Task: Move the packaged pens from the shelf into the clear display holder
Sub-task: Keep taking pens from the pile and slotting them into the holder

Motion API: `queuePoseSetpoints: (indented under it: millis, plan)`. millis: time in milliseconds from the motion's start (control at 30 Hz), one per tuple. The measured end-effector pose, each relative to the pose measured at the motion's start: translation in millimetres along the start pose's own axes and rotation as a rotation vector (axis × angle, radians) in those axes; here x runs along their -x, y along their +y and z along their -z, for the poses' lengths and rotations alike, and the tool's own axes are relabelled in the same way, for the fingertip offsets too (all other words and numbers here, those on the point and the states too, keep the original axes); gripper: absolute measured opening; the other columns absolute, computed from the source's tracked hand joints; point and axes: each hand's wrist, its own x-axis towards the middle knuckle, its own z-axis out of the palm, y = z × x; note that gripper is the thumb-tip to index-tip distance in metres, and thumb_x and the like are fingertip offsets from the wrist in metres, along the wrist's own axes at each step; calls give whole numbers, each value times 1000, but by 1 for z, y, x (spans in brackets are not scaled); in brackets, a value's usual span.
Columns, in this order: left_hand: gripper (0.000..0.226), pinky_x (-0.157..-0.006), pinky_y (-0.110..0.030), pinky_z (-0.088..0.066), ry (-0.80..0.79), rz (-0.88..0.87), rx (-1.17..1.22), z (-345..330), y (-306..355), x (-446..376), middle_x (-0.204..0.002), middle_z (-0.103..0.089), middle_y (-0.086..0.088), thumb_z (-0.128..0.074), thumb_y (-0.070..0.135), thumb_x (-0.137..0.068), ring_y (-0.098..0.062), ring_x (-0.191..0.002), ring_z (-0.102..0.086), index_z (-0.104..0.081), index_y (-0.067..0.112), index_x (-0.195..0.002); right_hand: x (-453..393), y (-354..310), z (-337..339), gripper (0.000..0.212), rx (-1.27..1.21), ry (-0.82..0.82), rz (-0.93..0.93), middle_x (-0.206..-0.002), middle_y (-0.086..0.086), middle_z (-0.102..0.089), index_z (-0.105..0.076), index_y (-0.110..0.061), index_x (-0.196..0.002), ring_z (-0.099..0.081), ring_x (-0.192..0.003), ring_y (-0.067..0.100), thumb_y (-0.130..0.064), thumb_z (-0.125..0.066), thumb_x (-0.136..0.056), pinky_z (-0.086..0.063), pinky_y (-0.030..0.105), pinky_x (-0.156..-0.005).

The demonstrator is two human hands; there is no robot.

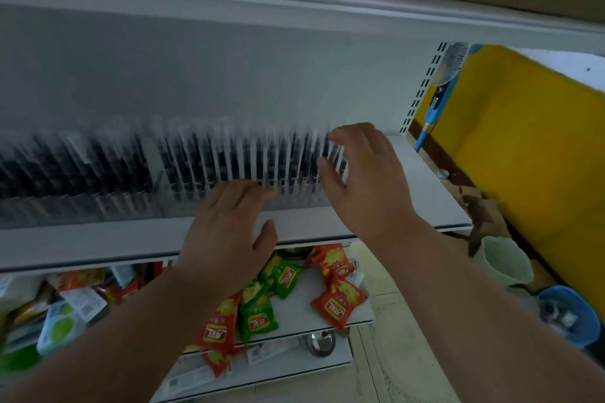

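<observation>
The pens (248,157) stand in a long row across the white shelf (422,186), each a slim dark barrel in a clear, white-edged pack, long axis upright and tilted a little, tops leaning away from the viewer. Motion blur smears them, so the clear holder around them cannot be made out with any certainty; a translucent front strip (82,209) runs along their feet.

The right hand (366,180) is at the right end of the row, its fingers (340,137) spread and curved, tips touching the last packs, thumb apart in front. Whether it pinches a pack I cannot tell. The left hand (229,232) lies flat, palm down, on the shelf's near lip, fingers straight and close together, tips reaching the pack bottoms.

Below, a lower shelf (304,314) holds crinkly red and green snack bags (337,304). Right of the shelf stand a yellow panel (523,147), a blue fan (448,65) and a pale bucket (504,262).
</observation>
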Motion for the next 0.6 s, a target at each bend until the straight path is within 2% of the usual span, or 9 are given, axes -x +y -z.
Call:
queuePoseSetpoints:
  millis: [67,167,333,433,500,600]
  plan:
    - [45,-92,-38,-45,-16,16,-64,10,-2,13,-114,-61,-5,-42,39,-87,-26,-107,-53,-64,13,-117,-1,-19,-2,25,-8,26,123,-102,10,-58,-60,-6,-109,-53,-90,25,-17,-63,-86,-43,34,-76]
    - [44,-92,-41,-46,-47,107,-140,33,-19,33,-112,-60,0,-40,43,-87,-24,-108,-53,-63,20,-116,-3,-55,-11,25,-77,18,186,-101,10,-59,-61,-5,-108,-54,-89,27,-16,-60,-86,-45,36,-76]
    - [47,-93,-43,-46,5,279,-252,87,-66,81,-112,-60,2,-38,46,-85,-23,-109,-51,-64,22,-117,-4,-133,-36,26,-190,-64,278,-104,10,-59,-60,-6,-109,-57,-92,27,-21,-61,-87,-48,39,-81]
    - [47,-90,-44,-47,54,360,-261,118,-102,119,-109,-60,1,-39,47,-85,-25,-105,-54,-65,22,-115,-2,-186,-49,27,-229,-131,315,-108,5,-57,-59,-11,-112,-55,-97,22,-27,-59,-91,-46,36,-85]
    - [43,-86,-44,-49,106,415,-277,142,-129,149,-107,-61,1,-41,46,-86,-27,-101,-55,-66,23,-112,0,-230,-62,29,-250,-152,358,-110,3,-57,-59,-12,-115,-55,-100,20,-30,-57,-92,-45,33,-87]
    - [39,-83,-43,-47,169,494,-324,178,-176,208,-104,-62,-1,-45,44,-85,-29,-98,-56,-67,22,-108,8,-310,-90,33,-292,-211,413,-111,3,-59,-59,-13,-117,-56,-101,21,-33,-56,-91,-48,37,-88]
